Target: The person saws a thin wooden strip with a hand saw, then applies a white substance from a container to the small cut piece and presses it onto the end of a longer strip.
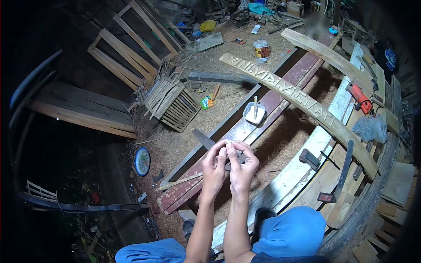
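My left hand (214,168) and my right hand (244,166) meet at the fingertips in the middle of the view, above a reddish-brown board (188,193). Their thumbs and fingers pinch together on something small and pale, too small to name. Just behind them a saw blade (203,139) shows, partly hidden by my hands. Beyond my hands, a white tub (254,113) with a stick standing in it rests on the board. A long plank with carved letters (280,85) lies across the boards to the right.
A slatted wooden crate (179,105) lies on the shavings-covered floor at left. Wooden frames (127,52) lean farther back. On the right are a red power tool (360,99), a plastic bag (369,128), a dark metal clamp (309,158) and a long square (344,173).
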A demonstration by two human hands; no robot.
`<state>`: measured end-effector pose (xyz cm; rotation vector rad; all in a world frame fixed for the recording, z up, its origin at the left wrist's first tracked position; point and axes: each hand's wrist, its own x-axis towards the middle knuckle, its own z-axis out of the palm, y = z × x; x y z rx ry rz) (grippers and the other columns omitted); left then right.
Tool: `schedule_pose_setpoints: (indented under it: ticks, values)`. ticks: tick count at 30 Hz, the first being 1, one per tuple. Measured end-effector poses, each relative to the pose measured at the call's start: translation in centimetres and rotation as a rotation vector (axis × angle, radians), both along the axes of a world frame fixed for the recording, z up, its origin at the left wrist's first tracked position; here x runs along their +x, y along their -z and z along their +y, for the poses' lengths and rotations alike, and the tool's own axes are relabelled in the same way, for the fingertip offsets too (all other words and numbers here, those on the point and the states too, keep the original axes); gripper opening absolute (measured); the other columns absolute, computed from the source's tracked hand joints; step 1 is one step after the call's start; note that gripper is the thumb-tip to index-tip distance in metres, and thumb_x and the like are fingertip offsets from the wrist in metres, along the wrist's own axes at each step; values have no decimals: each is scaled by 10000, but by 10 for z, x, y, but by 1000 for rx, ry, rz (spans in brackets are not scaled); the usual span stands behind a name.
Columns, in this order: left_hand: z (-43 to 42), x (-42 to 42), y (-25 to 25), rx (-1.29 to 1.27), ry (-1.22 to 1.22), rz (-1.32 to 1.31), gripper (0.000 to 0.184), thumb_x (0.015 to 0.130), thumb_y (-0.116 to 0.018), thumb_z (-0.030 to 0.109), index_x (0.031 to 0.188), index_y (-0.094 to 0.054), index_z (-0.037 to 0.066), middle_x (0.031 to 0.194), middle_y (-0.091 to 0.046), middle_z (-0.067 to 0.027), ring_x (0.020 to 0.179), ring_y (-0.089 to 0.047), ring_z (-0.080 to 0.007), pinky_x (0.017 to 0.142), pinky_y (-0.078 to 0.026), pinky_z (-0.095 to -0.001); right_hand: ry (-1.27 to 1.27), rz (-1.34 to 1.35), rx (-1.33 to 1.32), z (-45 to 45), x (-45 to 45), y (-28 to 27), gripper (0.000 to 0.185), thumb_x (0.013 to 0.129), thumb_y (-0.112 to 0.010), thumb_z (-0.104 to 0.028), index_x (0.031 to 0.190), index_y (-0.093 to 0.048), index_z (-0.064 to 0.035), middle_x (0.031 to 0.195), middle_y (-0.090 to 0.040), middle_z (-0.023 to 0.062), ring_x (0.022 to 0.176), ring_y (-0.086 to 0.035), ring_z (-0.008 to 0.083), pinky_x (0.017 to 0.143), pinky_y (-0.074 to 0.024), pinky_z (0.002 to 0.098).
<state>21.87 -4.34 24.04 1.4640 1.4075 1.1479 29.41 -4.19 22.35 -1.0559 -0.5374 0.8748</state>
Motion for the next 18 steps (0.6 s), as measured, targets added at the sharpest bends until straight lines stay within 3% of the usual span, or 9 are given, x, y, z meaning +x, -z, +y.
schedule_pose_setpoints:
  ticks: [2, 6, 10, 13, 18]
  values:
    - [7, 16, 4, 30, -18, -85, 315, 1052, -569, 184, 1282, -633, -21, 1221, -684, -117, 1119, -630, -179, 985, -492, -329, -15, -47, 7, 3, 16, 2, 148, 876, -779, -87, 965, -752, 29, 973, -740, 127, 926, -691, 207, 879, -523, 347]
    - [14, 37, 1, 50, 15, 18, 321, 1056, -564, 184, 1298, -636, -14, 1245, -674, -111, 1122, -629, -168, 964, -503, -314, 11, -113, -18, 9, 44, 3, 146, 864, -786, -90, 943, -758, 29, 947, -754, 135, 893, -711, 214, 841, -540, 347]
    - [19, 60, 5, -20, -10, -193, 292, 1054, -573, 172, 1272, -669, 3, 1190, -698, -88, 1106, -628, -139, 930, -513, -289, 6, -152, -36, 10, 69, 1, 154, 860, -787, -92, 943, -762, 36, 906, -758, 136, 841, -719, 210, 797, -549, 330]
    - [20, 64, 16, -15, -51, -225, 242, 1021, -625, 123, 1218, -694, 0, 1156, -708, -71, 1022, -632, -119, 894, -511, -273, -116, 89, -90, 6, 77, 1, 149, 869, -789, -75, 961, -770, 40, 935, -756, 116, 867, -687, 153, 802, -537, 294]
    - [8, 75, 25, -14, -51, -345, 158, 1019, -622, 101, 1118, -689, -2, 1066, -680, -33, 978, -603, -99, 873, -491, -265, -179, 115, -122, -5, 94, 0, 146, 864, -796, -52, 981, -775, 34, 947, -754, 101, 885, -675, 131, 816, -530, 276]
